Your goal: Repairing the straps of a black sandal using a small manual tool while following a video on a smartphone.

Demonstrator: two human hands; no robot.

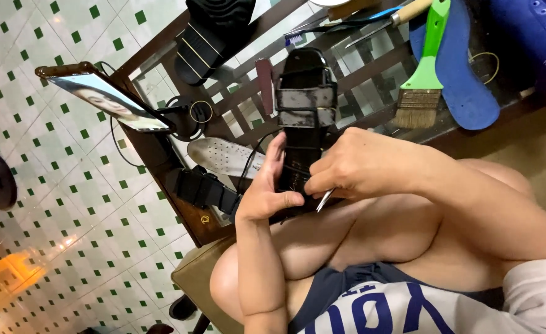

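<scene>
While the left hand (265, 188) grips the near end of a black sandal (303, 124), its long axis runs from the person's lap up toward the bench (372, 68), strapped end pointing away. The right hand (353, 164) pinches a thin metal tool (324, 200) against the sandal's near end. A green-handled brush (424, 68) and a blue insole (465, 80) lie on the bench beyond

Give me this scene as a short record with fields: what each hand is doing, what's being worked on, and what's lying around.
left hand: grips black sandal from the side
right hand: pinches thin metal tool at the sandal's lower part
tabletop: glass over wooden lattice
on it: green-handled brush, blue insole, white insole, toothbrush
table's edge: phone, propped
</scene>
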